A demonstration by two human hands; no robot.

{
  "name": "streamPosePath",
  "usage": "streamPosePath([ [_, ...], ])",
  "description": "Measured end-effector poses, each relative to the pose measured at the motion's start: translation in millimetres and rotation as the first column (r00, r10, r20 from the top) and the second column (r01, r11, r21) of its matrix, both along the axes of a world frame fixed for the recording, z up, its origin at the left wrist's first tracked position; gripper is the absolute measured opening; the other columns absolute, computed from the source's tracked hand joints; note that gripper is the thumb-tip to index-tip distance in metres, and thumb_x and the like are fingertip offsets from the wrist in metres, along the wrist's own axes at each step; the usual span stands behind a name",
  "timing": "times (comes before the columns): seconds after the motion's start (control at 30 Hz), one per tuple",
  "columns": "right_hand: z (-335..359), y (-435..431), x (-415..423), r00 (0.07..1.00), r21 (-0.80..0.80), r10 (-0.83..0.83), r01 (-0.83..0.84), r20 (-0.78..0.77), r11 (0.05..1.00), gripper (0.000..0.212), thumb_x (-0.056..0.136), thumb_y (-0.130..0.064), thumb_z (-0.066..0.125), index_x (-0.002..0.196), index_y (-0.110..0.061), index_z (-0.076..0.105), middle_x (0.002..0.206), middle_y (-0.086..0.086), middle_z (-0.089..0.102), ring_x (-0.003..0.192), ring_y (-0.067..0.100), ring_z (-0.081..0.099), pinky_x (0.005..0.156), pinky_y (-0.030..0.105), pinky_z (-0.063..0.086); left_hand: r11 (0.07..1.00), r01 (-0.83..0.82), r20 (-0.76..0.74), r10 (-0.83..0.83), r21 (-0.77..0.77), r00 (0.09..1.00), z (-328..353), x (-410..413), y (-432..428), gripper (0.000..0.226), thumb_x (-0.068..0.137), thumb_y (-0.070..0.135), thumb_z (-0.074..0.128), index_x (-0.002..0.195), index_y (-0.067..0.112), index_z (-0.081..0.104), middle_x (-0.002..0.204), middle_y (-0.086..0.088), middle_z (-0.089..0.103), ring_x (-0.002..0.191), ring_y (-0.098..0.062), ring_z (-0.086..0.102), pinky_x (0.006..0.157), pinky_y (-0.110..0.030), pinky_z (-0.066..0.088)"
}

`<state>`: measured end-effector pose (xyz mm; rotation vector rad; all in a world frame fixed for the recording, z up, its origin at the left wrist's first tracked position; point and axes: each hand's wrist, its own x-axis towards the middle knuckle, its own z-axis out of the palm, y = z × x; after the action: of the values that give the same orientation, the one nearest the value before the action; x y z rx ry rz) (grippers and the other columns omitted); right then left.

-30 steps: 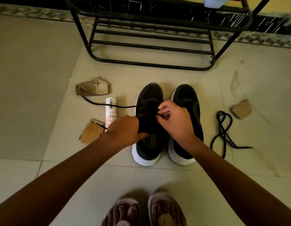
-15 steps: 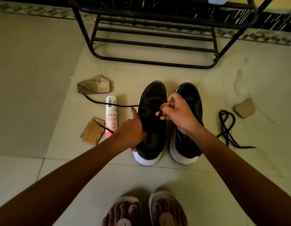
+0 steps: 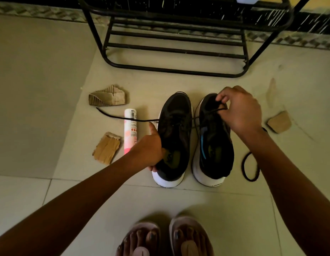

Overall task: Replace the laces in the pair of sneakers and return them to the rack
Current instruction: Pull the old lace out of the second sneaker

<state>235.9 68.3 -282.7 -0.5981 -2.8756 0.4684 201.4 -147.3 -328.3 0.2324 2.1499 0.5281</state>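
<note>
While the left hand (image 3: 149, 150) grips the outer side of the left sneaker (image 3: 174, 137) near its collar, thumb raised, the shoe sits pinned flat to the floor (image 3: 40, 111). Judged purpose: it steadies the shoe against the pull of lacing.

The right hand (image 3: 238, 109) is closed in a pinch on one end of the black lace (image 3: 112, 116), held above the toe of the right sneaker (image 3: 214, 145). The lace runs taut from that pinch across the left sneaker's eyelet area. Its free end trails left over a white-and-pink spray can (image 3: 130, 130) and lies on the floor. Likely step: drawing slack through an eyelet. Which eyelet cannot be told.

Both sneakers stand side by side, toes toward the rack (image 3: 179, 52), near it but not on it. A second black lace (image 3: 250, 169) lies looped to the right, partly hidden by the forearm.

Surface: pale floor tiles, some staining at right. Three torn cardboard scraps (image 3: 108, 96) are scattered about. A patterned border runs under a dark wall behind the black metal rack. Sandalled feet (image 3: 166, 239) show at the bottom edge.
</note>
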Motion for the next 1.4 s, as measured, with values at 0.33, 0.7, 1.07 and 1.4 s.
streamPosePath([
  [0.33,12,28,-1,0.761,-0.985,-0.637,0.171,0.12,0.019,0.026,0.099,-0.031,0.045,0.079,-0.017,0.055,0.051,-0.003,0.058,0.044,0.01,0.058,0.047,0.021,0.05,1.0,0.016,0.02,-0.016,-0.013,1.0,6,3,3,0.085,0.095,0.013,0.047,0.145,0.019,-0.022,0.082,-0.017,0.056,0.053,-0.026,0.063,0.056,-0.038,0.058],
  [0.7,5,-20,17,0.952,-0.355,0.205,-0.115,0.227,0.928,0.041,0.077,-0.014,0.072,0.115,-0.024,0.06,0.111,0.003,0.05,0.097,0.02,0.056,0.083,0.025,0.043,0.989,0.149,-0.391,-0.146,-0.023,0.909,21,-14,-4,0.056,0.093,0.058,0.033,0.113,0.01,0.054,0.079,-0.008,0.067,0.072,-0.023,0.066,0.074,-0.034,0.054],
  [1.07,-31,-73,27,0.907,-0.206,0.311,-0.26,0.283,0.943,0.038,0.085,-0.031,0.061,0.118,-0.016,0.05,0.09,0.004,0.063,0.083,0.024,0.063,0.071,0.031,0.05,0.96,0.104,-0.451,0.026,0.261,0.892,2,-33,13,0.013,0.089,0.014,0.057,0.096,0.006,0.064,0.097,-0.011,0.066,0.091,-0.026,0.062,0.078,-0.03,0.047],
  [1.4,-32,-88,29,0.898,-0.158,0.296,-0.256,0.327,0.954,0.031,0.093,-0.025,0.054,0.12,-0.012,0.048,0.102,0.008,0.062,0.089,0.025,0.064,0.077,0.033,0.053,0.938,-0.045,-0.305,0.157,0.343,0.939,6,-37,16,0.007,0.092,0.011,0.05,0.097,0.007,0.053,0.095,-0.012,0.061,0.088,-0.024,0.058,0.076,-0.03,0.044],
])
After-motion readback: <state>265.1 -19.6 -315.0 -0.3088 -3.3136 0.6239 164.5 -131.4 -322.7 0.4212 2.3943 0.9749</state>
